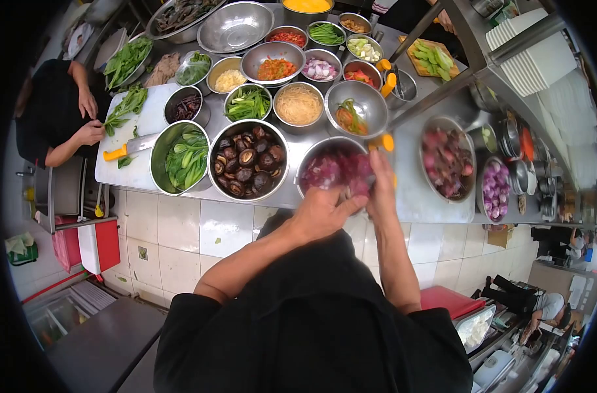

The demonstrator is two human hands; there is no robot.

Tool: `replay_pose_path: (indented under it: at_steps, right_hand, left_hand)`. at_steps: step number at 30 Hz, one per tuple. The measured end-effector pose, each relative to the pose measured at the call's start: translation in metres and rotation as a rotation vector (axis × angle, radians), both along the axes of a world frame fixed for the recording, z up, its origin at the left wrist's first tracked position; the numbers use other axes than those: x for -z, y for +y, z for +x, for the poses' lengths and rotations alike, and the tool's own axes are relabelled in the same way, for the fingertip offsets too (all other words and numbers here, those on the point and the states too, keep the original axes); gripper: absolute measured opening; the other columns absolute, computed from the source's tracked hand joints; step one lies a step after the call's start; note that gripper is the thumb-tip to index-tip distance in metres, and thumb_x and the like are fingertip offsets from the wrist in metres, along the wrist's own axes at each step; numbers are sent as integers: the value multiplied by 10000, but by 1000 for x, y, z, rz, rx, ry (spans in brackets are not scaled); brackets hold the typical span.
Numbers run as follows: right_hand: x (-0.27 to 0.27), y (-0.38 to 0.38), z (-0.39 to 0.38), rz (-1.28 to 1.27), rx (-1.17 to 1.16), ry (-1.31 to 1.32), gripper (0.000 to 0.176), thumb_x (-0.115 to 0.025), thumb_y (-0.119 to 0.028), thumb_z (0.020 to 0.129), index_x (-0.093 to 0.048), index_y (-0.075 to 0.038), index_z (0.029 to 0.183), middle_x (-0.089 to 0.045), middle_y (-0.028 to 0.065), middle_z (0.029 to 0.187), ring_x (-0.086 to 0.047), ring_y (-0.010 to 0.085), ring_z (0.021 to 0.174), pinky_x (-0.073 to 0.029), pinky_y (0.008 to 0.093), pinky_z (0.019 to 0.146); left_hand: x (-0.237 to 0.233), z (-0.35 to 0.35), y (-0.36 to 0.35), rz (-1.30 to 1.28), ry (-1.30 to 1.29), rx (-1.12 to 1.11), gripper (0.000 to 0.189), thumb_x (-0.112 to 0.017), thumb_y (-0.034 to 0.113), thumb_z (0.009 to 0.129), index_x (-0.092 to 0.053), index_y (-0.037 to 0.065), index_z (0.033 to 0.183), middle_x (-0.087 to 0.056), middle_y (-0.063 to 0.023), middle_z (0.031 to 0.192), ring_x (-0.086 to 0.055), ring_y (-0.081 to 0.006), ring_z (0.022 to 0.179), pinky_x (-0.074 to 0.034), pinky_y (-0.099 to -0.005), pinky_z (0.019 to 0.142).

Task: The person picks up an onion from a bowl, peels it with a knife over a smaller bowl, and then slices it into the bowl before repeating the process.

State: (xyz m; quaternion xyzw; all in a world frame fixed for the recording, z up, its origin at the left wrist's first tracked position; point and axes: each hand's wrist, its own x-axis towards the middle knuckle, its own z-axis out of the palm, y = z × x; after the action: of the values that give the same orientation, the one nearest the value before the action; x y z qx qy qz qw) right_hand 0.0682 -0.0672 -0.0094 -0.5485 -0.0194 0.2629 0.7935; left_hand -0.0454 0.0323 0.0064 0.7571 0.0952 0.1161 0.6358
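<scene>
My left hand (325, 213) is at the near rim of a steel bowl (300, 171), its fingers curled. What those fingers hold is too blurred to make out. Purple pieces that look like red onion (331, 169) fill the bowl. My right hand (381, 187) is raised along the bowl's right side, close to the left one. Its fingers are smeared by motion. Just beyond that hand shows an orange handle (381, 142). To the left of the onion bowl stands a steel pot of dark mushrooms (248, 160).
Leafy greens (186, 157) fill another pot. At left, a co-worker's hands (88, 131) touch greens on a white board (105, 171) with a yellow-handled knife (125, 150). At right are a large bowl of unpeeled onions (448, 164) and purple bulbs (495, 190). Several ingredient bowls (298, 105) crowd behind.
</scene>
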Motion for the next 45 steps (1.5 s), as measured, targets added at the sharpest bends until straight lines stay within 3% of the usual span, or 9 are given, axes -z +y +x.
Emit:
replay_pose_path:
  at_steps: [4, 6, 9, 10, 17, 25, 30, 36, 45]
  right_hand:
    - [6, -6, 10, 51, 37, 250, 300, -595, -363, 925, -570, -83, 1029, -628, 79, 871, -579, 146, 729, -425, 235, 555]
    - [6, -20, 21, 133, -104, 279, 324, -566, -372, 923, -600, -74, 1047, -662, 114, 896, -630, 193, 798, -428, 224, 510]
    - [-2, -19, 16, 226, -7, 277, 315, -538, -405, 941, -577, -94, 969, -639, 77, 795, -520, 144, 500, -261, 205, 361]
    - [-10, -18, 14, 251, 21, 304, 379, -461, -429, 970, -583, -73, 1019, -638, 85, 832, -532, 159, 526, -273, 212, 372]
    - [-10, -26, 13, 196, -56, 322, 446, -449, -432, 979, -583, -25, 1105, -622, 79, 848, -537, 166, 549, -279, 212, 360]
    - [-9, -23, 12, 199, -76, 319, 389, -479, -423, 968, -592, -51, 989, -608, 61, 767, -526, 151, 500, -255, 208, 324]
    - [-37, -7, 2, 159, 65, 260, 303, -413, -336, 993, -537, -71, 917, -578, 35, 820, -539, 107, 722, -456, 267, 685]
    - [-11, -18, 19, 164, -29, 6, 245, -427, -293, 965, -486, -74, 875, -458, 5, 822, -461, 89, 771, -393, 243, 706]
    - [-18, -24, 35, 166, -39, -159, 214, -449, -251, 919, -476, -53, 842, -473, 15, 827, -444, 92, 768, -369, 240, 721]
  left_hand:
    - [-1, -4, 8, 86, 86, -52, 495, -647, 443, 880, -661, -49, 833, -641, -212, 665, -661, -360, 635, -499, -399, 588]
    - [-7, -3, 18, 214, 241, -58, 548, -627, 495, 876, -663, -52, 854, -644, -223, 677, -661, -383, 656, -507, -423, 606]
    - [-9, 1, 25, 488, 427, -91, 616, -586, 566, 867, -661, -45, 885, -645, -249, 699, -660, -409, 684, -518, -459, 635]
    - [2, 0, 24, 597, 353, -145, 665, -508, 589, 911, -642, -52, 795, -625, -255, 640, -646, -429, 648, -506, -477, 597]
    - [14, 12, 25, 526, 450, -114, 661, -525, 574, 899, -640, -74, 829, -634, -271, 670, -644, -456, 710, -508, -505, 665]
    - [-18, 17, 18, 251, 256, -62, 649, -774, 537, 708, -661, -82, 867, -619, -188, 613, -648, -283, 599, -505, -375, 592]
    - [-12, 34, 10, 345, 76, -79, 774, -848, 593, 551, -653, -81, 876, -603, -146, 596, -616, -219, 558, -503, -339, 578]
    - [-19, 52, 0, 343, 57, -117, 835, -843, 648, 500, -620, -92, 816, -595, -151, 581, -596, -240, 497, -492, -341, 530]
    - [-9, 74, -9, 461, -72, -150, 846, -772, 733, 551, -560, -70, 712, -491, -142, 507, -558, -259, 456, -462, -365, 481]
